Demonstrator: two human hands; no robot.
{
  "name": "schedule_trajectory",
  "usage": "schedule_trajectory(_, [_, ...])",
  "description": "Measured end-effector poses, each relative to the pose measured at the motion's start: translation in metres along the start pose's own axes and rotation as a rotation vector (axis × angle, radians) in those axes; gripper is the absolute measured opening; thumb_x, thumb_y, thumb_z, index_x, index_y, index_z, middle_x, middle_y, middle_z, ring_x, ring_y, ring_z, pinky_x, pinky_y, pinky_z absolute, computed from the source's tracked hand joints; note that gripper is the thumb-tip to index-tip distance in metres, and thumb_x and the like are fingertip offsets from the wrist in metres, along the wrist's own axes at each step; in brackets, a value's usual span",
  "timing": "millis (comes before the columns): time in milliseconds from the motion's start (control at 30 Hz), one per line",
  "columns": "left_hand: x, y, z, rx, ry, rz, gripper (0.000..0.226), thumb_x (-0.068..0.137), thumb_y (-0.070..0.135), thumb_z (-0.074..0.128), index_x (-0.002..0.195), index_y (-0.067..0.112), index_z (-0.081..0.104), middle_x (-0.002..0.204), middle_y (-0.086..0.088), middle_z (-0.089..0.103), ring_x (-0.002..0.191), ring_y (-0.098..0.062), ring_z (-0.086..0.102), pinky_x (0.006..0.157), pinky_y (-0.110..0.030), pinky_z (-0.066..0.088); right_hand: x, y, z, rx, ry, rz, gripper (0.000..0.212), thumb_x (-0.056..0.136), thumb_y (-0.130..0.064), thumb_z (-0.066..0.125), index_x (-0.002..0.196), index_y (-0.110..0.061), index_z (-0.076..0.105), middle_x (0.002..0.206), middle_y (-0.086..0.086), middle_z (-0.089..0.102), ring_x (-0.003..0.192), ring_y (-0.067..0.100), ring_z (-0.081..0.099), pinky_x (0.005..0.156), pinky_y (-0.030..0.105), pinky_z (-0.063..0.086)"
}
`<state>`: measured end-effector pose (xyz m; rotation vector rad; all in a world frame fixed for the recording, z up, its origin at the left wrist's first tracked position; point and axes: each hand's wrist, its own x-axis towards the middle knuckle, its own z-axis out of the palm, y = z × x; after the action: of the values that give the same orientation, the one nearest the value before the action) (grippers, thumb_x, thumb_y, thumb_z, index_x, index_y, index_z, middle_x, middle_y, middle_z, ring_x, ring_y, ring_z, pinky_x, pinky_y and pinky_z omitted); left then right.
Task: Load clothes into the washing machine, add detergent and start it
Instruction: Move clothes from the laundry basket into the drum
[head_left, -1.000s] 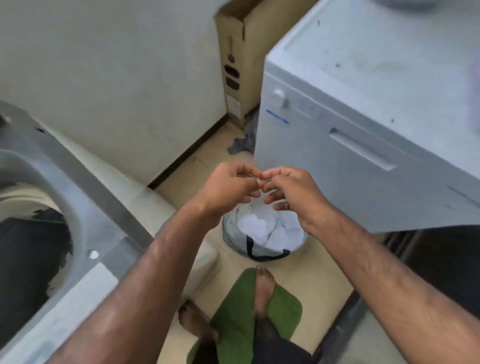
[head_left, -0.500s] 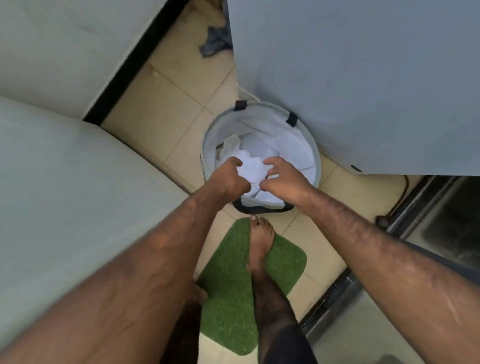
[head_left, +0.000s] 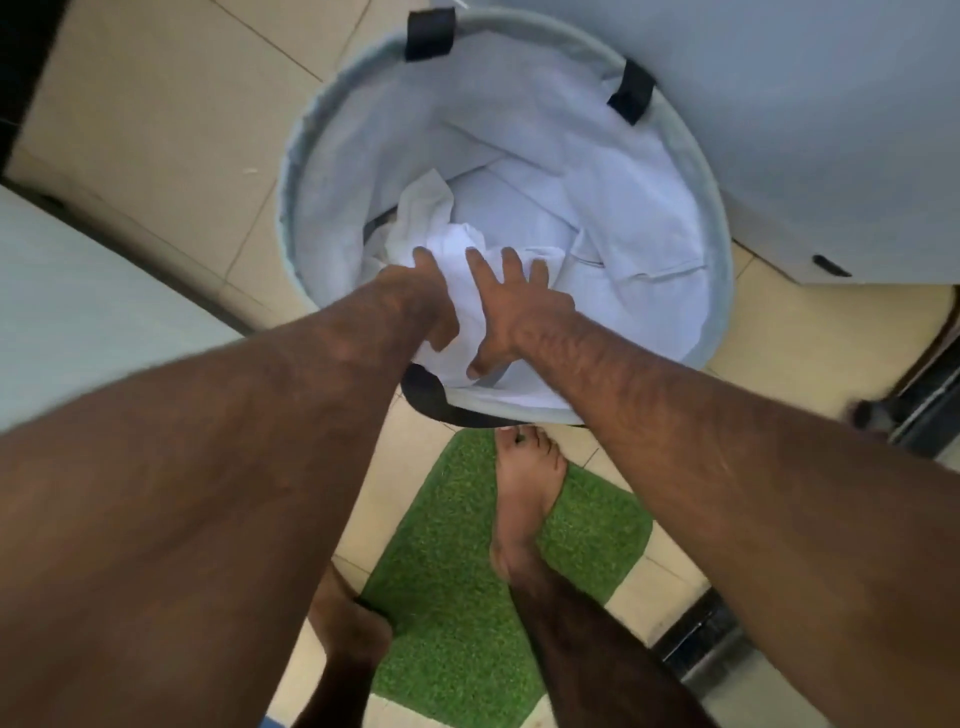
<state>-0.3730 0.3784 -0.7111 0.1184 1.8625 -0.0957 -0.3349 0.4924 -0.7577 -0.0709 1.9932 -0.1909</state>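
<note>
At the far left we see only a pale slab (head_left: 78, 291) cut off by the edge, and we cannot tell what it is. Inside the round basket (head_left: 296, 171) our left hand (head_left: 426, 306) digs into the white clothes (head_left: 519, 218) with its fingers hidden, so we cannot tell its grip, while our right hand (head_left: 514, 306) is spread flat on them. Below, one bare foot (head_left: 524, 493) stands on the green mat (head_left: 462, 613); the grey box (head_left: 831, 130) at right is cut off.

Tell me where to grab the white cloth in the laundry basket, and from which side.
Take the white cloth at its raised, bunched fold on the near left, where both hands already meet. Come straight down through the laundry basket open top; its walls block every side. A pinching grip probably suits the crumpled ridge.
</note>
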Motion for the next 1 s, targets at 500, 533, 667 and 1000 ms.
schedule_trajectory(500, [0.067, -0.038, 0.057, -1.014, 0.159, -0.151, 0.103, 0.08, 0.002, 0.079, 0.159, 0.033, 0.021, 0.138, -0.014, 0.05, 0.117, -0.036, 0.055, 0.082, -0.047, 0.057, 0.058, 0.002, 0.044, 0.444, 0.191, -0.005, 0.115, 0.069, -0.035, 0.086, 0.161, -0.034, 0.016, 0.138, 0.01, 0.051, 0.123, 0.034, 0.057, 0.088, 0.033, 0.043])
schedule_trajectory(533, [0.058, -0.038, 0.053, -1.075, 0.155, -0.156, 0.096, 0.079, -0.001, 0.077, 0.156, 0.031, 0.029, 0.128, -0.012, 0.052, 0.109, -0.033, 0.055, 0.068, -0.04, 0.053, 0.049, 0.004, 0.041, 0.474, 0.208, -0.002, 0.11, 0.067, -0.037, 0.085, 0.158, -0.034, 0.024, 0.135, 0.008, 0.054, 0.12, 0.032, 0.059, 0.085, 0.031, 0.042])
schedule_trajectory(667, [0.003, -0.027, 0.031, -1.303, 0.242, -0.11, 0.08, 0.055, 0.01, 0.073, 0.13, 0.023, 0.046, 0.107, -0.006, 0.058, 0.09, -0.024, 0.057, 0.057, -0.027, 0.039, -0.002, 0.01, 0.018, 0.559, 0.275, -0.001, 0.096, 0.057, -0.044, 0.081, 0.143, -0.037, 0.04, 0.118, -0.001, 0.062, 0.106, 0.026, 0.063, 0.077, 0.032, 0.043])
schedule_trajectory(1000, [-0.185, 0.013, -0.046, -1.418, 0.411, 0.137, 0.08, 0.047, 0.01, 0.064, 0.126, 0.009, 0.052, 0.1, 0.002, 0.063, 0.092, -0.015, 0.064, 0.065, -0.027, 0.051, -0.192, 0.022, -0.097, 0.538, 0.447, -0.018, 0.097, 0.055, -0.047, 0.081, 0.142, -0.042, 0.04, 0.122, -0.008, 0.062, 0.102, 0.022, 0.062, 0.074, 0.032, 0.045])
